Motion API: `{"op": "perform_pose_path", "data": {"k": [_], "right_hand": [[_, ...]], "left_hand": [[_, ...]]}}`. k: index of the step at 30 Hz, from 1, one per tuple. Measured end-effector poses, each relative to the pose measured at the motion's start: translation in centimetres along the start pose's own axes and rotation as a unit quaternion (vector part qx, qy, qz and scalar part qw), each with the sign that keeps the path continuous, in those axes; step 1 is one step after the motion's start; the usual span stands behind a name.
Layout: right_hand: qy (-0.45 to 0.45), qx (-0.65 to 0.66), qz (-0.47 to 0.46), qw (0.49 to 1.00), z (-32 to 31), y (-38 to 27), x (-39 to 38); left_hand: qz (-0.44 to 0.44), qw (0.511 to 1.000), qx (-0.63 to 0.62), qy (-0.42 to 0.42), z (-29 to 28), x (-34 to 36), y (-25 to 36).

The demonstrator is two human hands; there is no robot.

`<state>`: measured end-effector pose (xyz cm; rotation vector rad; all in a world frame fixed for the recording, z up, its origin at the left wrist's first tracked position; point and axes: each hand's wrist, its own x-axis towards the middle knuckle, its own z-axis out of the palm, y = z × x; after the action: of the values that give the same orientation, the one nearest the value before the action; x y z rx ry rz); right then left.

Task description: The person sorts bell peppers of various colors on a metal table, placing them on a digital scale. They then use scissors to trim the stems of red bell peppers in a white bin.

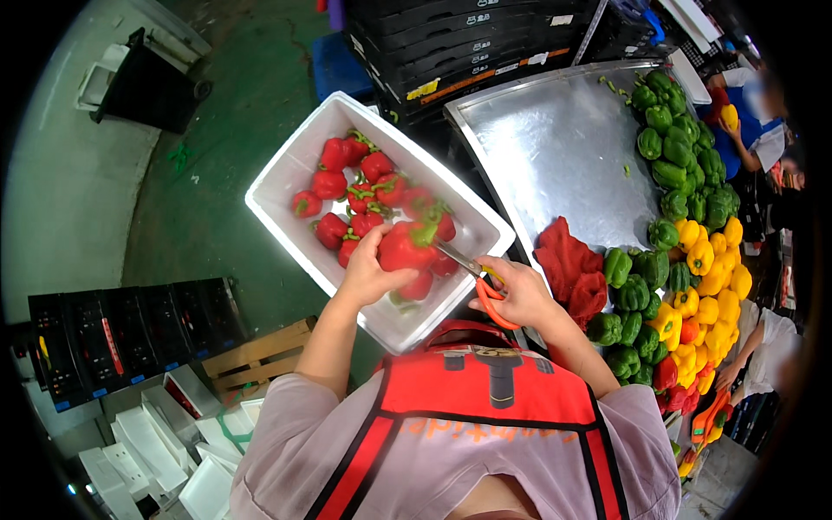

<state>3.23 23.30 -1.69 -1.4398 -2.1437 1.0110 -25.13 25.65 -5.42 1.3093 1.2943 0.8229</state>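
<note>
My left hand [371,270] is wrapped round a red bell pepper [404,249], held above a white foam box [295,130]. The pepper's green stem points to the right. My right hand [517,293] grips a pair of scissors [490,299] with orange and yellow handles. Their metal blades reach to the pepper's stem; whether they are closed on it I cannot tell. Several more red bell peppers [328,185] with green stems lie in the box below my hands.
Right of the box stands a metal table [555,147] bearing a red cloth [568,264], green peppers [672,156] and yellow peppers [711,282]. Black crates [468,43] are stacked beyond. Two people work across the table. A wooden pallet [260,355] and white foam boxes [152,442] are at lower left.
</note>
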Motion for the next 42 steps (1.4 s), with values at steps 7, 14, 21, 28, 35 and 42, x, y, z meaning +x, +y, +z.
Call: {"op": "perform_pose_path", "data": {"k": [7,14,21,28,35,42], "right_hand": [[-0.011,0.012,0.016,1.0,0.8,-0.4,0.5],[0.009,-0.006,0.023,1.0,3.3,-0.2,0.7],[-0.023,-0.069,0.04,0.997,5.3,0.7,0.9],[0.207,-0.138,0.114,0.962,1.4,4.0,-0.4],[0.225,-0.286,0.253,0.896,-3.4,13.4,-5.9],[0.363,-0.051,0.014,0.93,-5.7,5.6,-16.2]], "left_hand": [[0.02,0.988,0.149,0.038,0.0,0.0,0.5],[0.046,0.972,0.224,0.047,0.3,0.3,0.1],[-0.012,0.968,0.25,0.032,0.1,0.0,-1.3],[-0.244,0.694,-0.666,-0.123,1.1,-0.1,-2.6],[-0.284,0.663,-0.686,-0.097,9.2,1.3,2.8],[-0.307,0.709,-0.592,-0.229,22.1,-1.8,7.3]]}}
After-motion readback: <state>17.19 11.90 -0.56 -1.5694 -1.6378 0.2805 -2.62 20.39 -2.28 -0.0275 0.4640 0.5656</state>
